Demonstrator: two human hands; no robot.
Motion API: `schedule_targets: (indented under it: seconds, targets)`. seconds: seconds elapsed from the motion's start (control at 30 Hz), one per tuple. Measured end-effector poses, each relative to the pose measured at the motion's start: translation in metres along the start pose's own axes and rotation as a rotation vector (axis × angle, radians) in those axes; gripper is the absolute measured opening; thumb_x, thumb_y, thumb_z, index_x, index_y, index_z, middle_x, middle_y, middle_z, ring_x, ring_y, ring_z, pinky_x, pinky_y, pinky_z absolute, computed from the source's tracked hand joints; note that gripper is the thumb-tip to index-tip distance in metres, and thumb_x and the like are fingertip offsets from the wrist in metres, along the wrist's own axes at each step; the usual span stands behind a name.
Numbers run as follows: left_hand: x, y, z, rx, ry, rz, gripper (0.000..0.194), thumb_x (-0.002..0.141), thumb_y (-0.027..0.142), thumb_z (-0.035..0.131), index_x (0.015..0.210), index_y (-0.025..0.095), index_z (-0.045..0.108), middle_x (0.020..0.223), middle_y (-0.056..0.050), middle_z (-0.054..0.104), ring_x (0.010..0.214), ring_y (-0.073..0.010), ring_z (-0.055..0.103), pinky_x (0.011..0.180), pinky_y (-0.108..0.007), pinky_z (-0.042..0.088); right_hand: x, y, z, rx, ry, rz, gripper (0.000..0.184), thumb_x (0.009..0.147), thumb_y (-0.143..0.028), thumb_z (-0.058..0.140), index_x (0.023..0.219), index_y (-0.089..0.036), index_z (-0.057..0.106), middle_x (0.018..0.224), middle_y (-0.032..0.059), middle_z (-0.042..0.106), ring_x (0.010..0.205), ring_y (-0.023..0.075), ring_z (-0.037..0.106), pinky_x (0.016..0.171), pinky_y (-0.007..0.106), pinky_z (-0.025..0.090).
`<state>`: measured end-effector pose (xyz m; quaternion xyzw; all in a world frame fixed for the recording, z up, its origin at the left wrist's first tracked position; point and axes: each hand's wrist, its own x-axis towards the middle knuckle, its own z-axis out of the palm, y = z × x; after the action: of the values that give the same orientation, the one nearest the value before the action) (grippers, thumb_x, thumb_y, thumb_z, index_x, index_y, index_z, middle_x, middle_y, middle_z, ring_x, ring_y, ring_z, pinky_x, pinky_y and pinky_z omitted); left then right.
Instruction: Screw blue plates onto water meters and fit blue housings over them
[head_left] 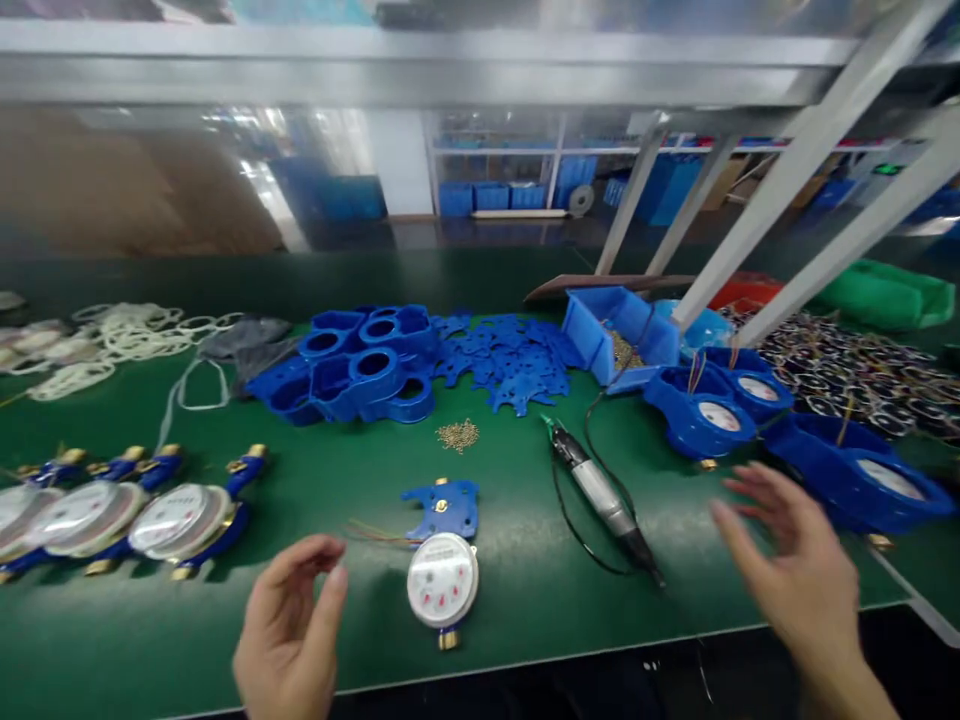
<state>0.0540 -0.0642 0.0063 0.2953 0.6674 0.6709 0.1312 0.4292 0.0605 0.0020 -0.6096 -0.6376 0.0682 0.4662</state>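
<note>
My left hand [291, 625] hovers at the front of the green bench, fingers curled but apart, holding nothing. Just right of it lies a water meter [442, 578] with a white round dial, brass ends and thin wires. A flat blue plate [448, 508] sits at the meter's upper end. My right hand [787, 565] is raised on the right with fingers spread and nothing in it, close to the blue housings with meters inside [862, 470]. Between my hands an electric screwdriver [604, 490] with a green tip lies on the bench, its black cord looped around it.
Several meters [184, 520] stand in a row at left. Behind are blue housings [360, 365], a heap of blue plates [510, 355], a small pile of screws [457, 435] and a blue bin [622, 340]. Wired round parts [840, 365] lie at right beneath slanted white posts [810, 170].
</note>
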Motion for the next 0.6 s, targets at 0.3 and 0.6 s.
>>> schedule_targets:
  seconds: [0.3, 0.6]
  targets:
    - [-0.021, -0.048, 0.008, -0.328, -0.192, -0.665, 0.071, 0.067, 0.043, 0.081, 0.125, 0.019, 0.049, 0.13, -0.013, 0.055, 0.124, -0.027, 0.05, 0.106, -0.036, 0.039, -0.068, -0.13, 0.104, 0.234, -0.846, -0.096, 0.072, 0.082, -0.042, 0.061, 0.143, -0.017, 0.03, 0.144, 0.0164, 0.038, 0.129, 0.0274, 0.044, 0.099, 0.045, 0.048]
    - [-0.021, -0.04, -0.001, -0.272, 0.051, -0.353, 0.074, 0.07, 0.035, 0.08, 0.133, 0.04, 0.042, 0.147, -0.002, 0.036, 0.13, -0.0312, 0.043, 0.1, -0.043, 0.048, 0.009, -0.117, 0.112, -0.207, -0.646, -0.236, 0.054, 0.089, -0.046, 0.053, 0.131, -0.012, 0.048, 0.128, 0.0159, 0.056, 0.118, 0.0291, 0.052, 0.101, 0.047, 0.043]
